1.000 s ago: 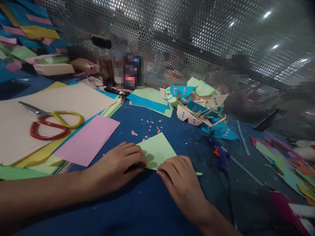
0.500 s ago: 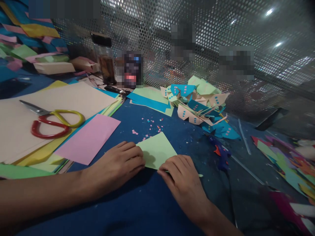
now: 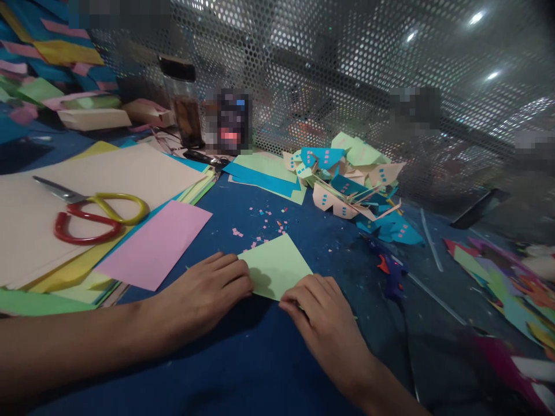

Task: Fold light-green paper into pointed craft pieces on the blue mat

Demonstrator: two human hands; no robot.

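A pale green sheet of paper (image 3: 277, 263) lies on the blue tabletop between my hands, one corner pointing away from me. My left hand (image 3: 221, 283) is closed on its left corner, fingers curled over the edge. At the right corner my right hand (image 3: 323, 303) pinches the paper between thumb and fingers. Whether the sheet is folded double I cannot tell. Tiny pink and coloured paper bits (image 3: 264, 222) are scattered just beyond it. A pink paper rectangle (image 3: 158, 245) rests left of my left hand.
Red-and-yellow-handled scissors (image 3: 93, 211) lie on a paper stack (image 3: 130, 167) at left. Folded paper shapes (image 3: 347, 185) are heaped at the back. A blue glue gun (image 3: 388, 266) with its cord lies to the right. A jar (image 3: 186, 110) stands by the perforated metal screen (image 3: 277, 75).
Both hands stay at the green paper's corners. The left hand has shifted very slightly left; the paper has barely moved.
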